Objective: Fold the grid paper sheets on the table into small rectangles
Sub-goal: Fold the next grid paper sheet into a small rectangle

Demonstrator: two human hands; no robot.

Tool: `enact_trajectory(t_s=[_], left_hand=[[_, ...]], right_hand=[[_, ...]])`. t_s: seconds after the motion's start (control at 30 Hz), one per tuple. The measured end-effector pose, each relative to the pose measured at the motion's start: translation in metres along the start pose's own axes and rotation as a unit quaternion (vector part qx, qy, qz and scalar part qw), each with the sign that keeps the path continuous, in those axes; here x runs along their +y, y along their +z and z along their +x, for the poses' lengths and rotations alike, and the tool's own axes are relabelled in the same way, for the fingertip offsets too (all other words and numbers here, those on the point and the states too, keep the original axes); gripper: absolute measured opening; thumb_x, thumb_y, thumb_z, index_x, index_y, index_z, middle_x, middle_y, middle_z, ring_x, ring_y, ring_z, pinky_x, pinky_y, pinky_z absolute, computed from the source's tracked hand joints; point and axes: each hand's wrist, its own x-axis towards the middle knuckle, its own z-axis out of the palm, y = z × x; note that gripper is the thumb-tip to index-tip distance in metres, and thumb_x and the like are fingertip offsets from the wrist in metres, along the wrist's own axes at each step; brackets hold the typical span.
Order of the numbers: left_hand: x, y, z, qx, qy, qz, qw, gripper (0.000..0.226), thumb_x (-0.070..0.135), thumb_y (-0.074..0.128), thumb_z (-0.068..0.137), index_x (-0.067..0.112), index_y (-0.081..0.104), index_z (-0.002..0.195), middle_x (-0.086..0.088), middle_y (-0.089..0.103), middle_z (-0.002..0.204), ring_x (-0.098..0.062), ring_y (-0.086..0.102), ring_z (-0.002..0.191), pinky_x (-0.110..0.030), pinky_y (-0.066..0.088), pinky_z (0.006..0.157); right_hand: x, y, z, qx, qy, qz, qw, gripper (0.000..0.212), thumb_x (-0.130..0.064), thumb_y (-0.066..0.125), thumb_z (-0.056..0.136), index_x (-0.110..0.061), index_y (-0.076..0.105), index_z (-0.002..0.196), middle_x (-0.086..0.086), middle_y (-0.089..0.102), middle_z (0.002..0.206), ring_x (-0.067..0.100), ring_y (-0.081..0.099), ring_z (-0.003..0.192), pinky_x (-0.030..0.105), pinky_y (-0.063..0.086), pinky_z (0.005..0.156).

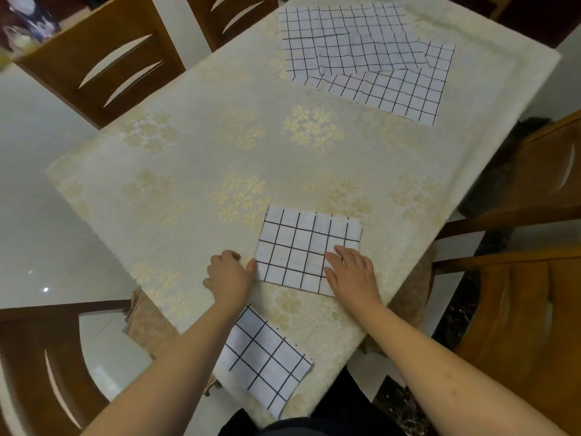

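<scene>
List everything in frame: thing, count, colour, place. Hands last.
folded grid sheet: 1, white with black lines, near-centre of table, under both hands
small folded rectangle: 1, white with black lines, near table edge, partly under the left forearm
unfolded grid sheets: overlapping pile, count unclear, white with black lines, far right of table
tablecloth: 1, cream with gold flower pattern, covers table
chairs: at least 4, brown wood, around table
left hand: at the sheet's left edge, thumb touching it
right hand: flat on the sheet's right part, fingers straight
</scene>
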Motion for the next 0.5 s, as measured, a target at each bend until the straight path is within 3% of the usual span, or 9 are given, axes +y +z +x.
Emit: enact_trajectory(t_s=[0.07, 0.13, 0.3, 0.5], left_hand=[[-0.001, 0.002, -0.001, -0.031, -0.016, -0.001, 0.999, 0.040, 0.047, 0.060, 0.086, 0.017, 0.057, 0.113, -0.008, 0.052, 0.117, -0.030, 0.053, 0.108, -0.043, 0.037, 0.091], [-0.004, 0.006, -0.001, -0.057, -0.013, -0.049, 0.997, 0.040, 0.043, 0.061, 0.086, 0.013, 0.059, 0.111, -0.009, 0.056, 0.114, -0.029, 0.058, 0.100, -0.039, 0.043, 0.085], [-0.010, 0.008, -0.005, -0.057, -0.009, -0.123, 0.991, 0.033, 0.030, 0.067, 0.085, 0.006, 0.062, 0.107, -0.012, 0.063, 0.104, -0.026, 0.061, 0.088, -0.029, 0.042, 0.072], [-0.006, 0.008, -0.007, -0.037, -0.014, -0.128, 0.991, 0.012, 0.020, 0.068, 0.086, 0.008, 0.068, 0.086, -0.006, 0.065, 0.083, -0.022, 0.060, 0.074, -0.027, 0.041, 0.066]], right_hand=[[-0.001, -0.007, 0.013, 0.028, 0.000, -0.003, 1.000, 0.039, -0.036, 0.034, 0.098, -0.021, 0.057, 0.126, 0.002, 0.054, 0.131, 0.023, 0.046, 0.122, 0.039, 0.034, 0.099], [-0.004, -0.016, 0.031, 0.038, 0.017, 0.024, 0.999, 0.032, -0.031, 0.042, 0.098, -0.022, 0.057, 0.126, -0.002, 0.053, 0.129, 0.020, 0.043, 0.121, 0.036, 0.031, 0.098], [-0.003, -0.039, 0.086, 0.009, 0.060, 0.067, 0.996, 0.038, -0.033, 0.044, 0.098, -0.027, 0.048, 0.136, 0.001, 0.047, 0.136, 0.024, 0.037, 0.126, 0.036, 0.025, 0.099], [-0.003, -0.055, 0.135, -0.101, 0.072, 0.054, 0.991, 0.042, -0.043, 0.057, 0.091, -0.028, 0.052, 0.129, 0.006, 0.045, 0.132, 0.029, 0.037, 0.123, 0.038, 0.028, 0.097]])
